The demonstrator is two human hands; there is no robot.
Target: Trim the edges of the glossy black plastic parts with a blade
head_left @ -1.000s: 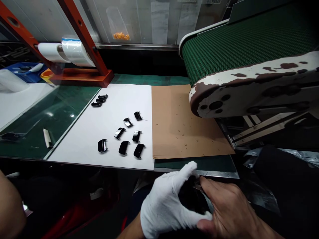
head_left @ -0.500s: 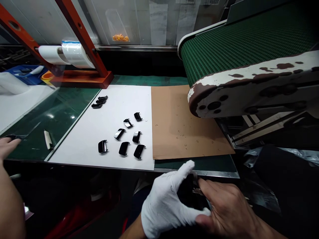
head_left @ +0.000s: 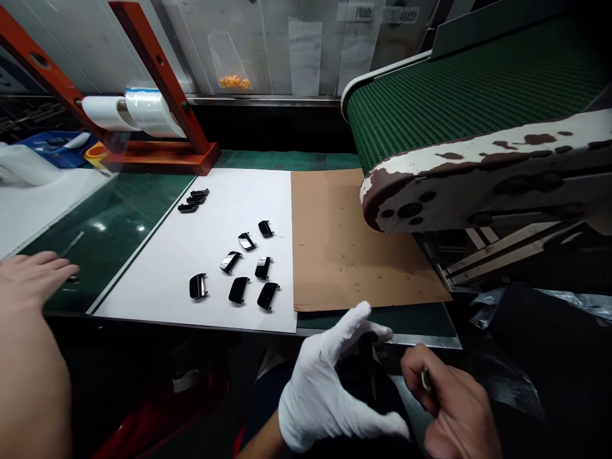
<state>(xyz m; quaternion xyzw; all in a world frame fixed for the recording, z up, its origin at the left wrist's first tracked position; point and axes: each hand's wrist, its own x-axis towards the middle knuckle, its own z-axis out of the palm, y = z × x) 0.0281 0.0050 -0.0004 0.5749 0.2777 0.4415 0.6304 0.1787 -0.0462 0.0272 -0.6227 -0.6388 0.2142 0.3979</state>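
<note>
In a white glove, my left hand (head_left: 320, 389) is curled around a dark part (head_left: 367, 370), with its thumb and fingers at the part's two ends. The part looks like one of the glossy black plastic pieces, though shadow hides most of its outline. My bare right hand (head_left: 454, 401) is a loose fist to the right, apart from the part. From that fist pokes the tip of a small metal tool (head_left: 425, 378); its kind is hidden by the fingers. Several glossy black plastic pieces (head_left: 239, 290) lie on the white sheet (head_left: 157, 280).
Brown cardboard (head_left: 325, 280) with small shavings lies beyond my hands. A green conveyor (head_left: 411, 102) overhangs it at the right. At the left, a co-worker's hand (head_left: 33, 274) reaches over the green table. An orange stand (head_left: 157, 159) carries film rolls behind.
My right hand has drawn away from the dark part, to the right and down. The left still holds the part. The co-worker's hand has come farther in and now covers the white-handled item.
</note>
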